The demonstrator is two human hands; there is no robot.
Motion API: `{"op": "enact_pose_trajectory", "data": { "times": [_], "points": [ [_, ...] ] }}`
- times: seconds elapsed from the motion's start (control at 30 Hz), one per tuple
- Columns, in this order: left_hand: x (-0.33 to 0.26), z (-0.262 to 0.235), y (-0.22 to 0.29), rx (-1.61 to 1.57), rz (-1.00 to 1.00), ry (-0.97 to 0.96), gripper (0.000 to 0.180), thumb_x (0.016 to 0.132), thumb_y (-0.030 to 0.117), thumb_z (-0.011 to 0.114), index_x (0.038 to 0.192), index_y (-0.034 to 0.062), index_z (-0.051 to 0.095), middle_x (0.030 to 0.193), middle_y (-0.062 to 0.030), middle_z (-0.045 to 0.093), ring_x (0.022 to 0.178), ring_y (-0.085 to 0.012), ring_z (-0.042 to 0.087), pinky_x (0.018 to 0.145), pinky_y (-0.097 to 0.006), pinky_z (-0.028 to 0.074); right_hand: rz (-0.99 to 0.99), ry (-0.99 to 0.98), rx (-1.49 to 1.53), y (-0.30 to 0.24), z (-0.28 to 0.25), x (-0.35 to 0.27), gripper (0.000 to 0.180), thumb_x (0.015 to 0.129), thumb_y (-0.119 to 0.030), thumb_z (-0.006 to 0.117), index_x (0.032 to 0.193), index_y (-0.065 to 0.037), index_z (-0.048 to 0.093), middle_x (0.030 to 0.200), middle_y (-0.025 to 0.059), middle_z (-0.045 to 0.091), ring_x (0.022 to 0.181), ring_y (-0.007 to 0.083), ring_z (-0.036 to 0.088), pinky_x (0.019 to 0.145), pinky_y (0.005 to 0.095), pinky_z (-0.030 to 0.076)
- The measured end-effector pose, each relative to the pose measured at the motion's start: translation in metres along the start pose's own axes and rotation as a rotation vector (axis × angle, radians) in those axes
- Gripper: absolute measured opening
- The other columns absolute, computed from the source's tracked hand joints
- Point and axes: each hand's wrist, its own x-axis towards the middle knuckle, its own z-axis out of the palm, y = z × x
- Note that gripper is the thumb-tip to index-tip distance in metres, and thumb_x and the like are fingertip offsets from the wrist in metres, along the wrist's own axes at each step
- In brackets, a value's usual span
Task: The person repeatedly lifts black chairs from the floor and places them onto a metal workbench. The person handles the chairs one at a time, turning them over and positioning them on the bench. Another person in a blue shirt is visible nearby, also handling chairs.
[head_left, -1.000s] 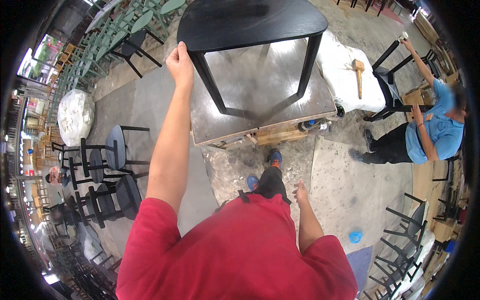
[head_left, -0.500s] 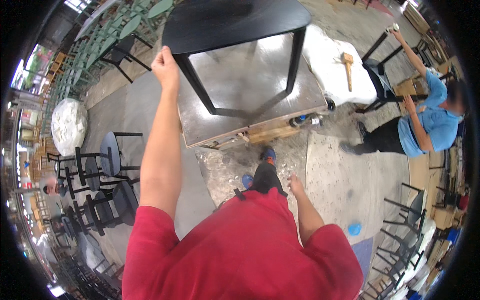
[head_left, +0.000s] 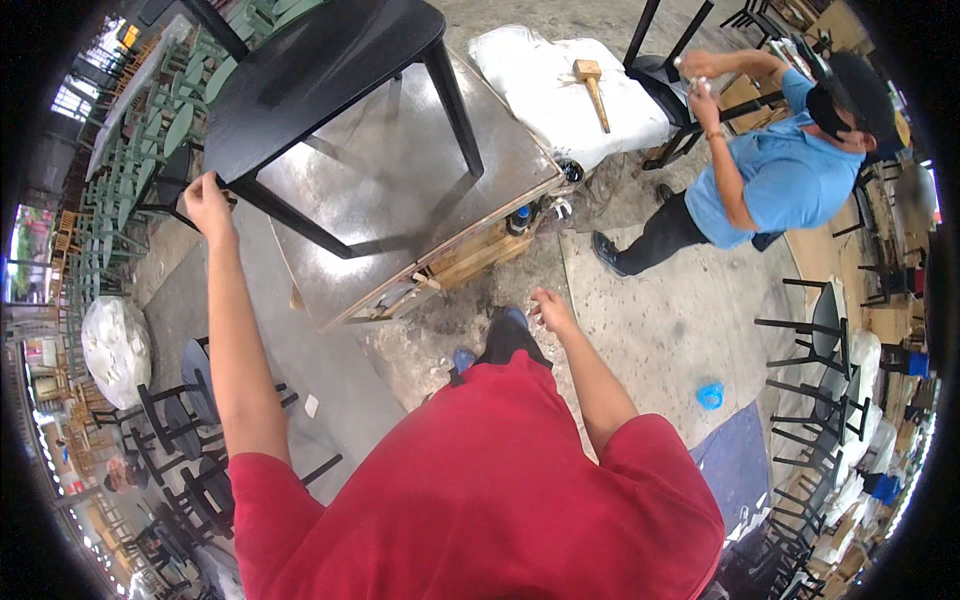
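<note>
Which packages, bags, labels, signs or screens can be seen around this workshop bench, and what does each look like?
No readable labels, signs or screens show.
White padded sack: on the floor beyond the workbench, lumpy, a wooden mallet lying on it.
White tied bundle: left on the floor among stacked chairs, rounded.
Small blue container: on the floor at right, too small to tell more.
Left hand grips the black table standing on the bench; right hand hangs free.

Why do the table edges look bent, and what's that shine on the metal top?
Head view: the fisheye lens bows straight edges toward the dark round rim. The metal worktop reflects daylight as pale glare, crossed by shadows of the black chair that the left hand grips. The right hand looks slightly soft.
</note>
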Motion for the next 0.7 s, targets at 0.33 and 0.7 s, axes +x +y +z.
{"op": "enact_pose_trajectory", "data": {
  "times": [0.33, 0.7],
  "points": [
    [0.041, 0.021, 0.038, 0.116, -0.220, -0.260, 0.074, 0.087, 0.031, 0.073, 0.144, -0.0063, 0.043, 0.141, -0.0173, 0.054, 0.127, -0.0268, 0.054, 0.107, -0.035, 0.039, -0.320, 0.158, -0.247, -0.043, -0.078, 0.186, 0.063, 0.094, -0.045, 0.060, 0.135, 0.001, 0.049, 0.131, 0.0238, 0.059, 0.107, 0.0391, 0.064, 0.092, 0.0458, 0.051],
    [-0.065, 0.039, -0.089, -0.547, 0.041, -0.029, 0.062, 0.099, 0.057, 0.044, 0.109, -0.0015, 0.061, 0.096, -0.0159, 0.066, 0.077, -0.0311, 0.066, 0.075, -0.043, 0.054, -0.148, 0.404, -0.638, 0.007, -0.112, 0.284, 0.044, 0.096, -0.032, 0.049, 0.129, -0.003, 0.051, 0.112, 0.0198, 0.067, 0.096, 0.0320, 0.069, 0.080, 0.0458, 0.056]
  ]
}}
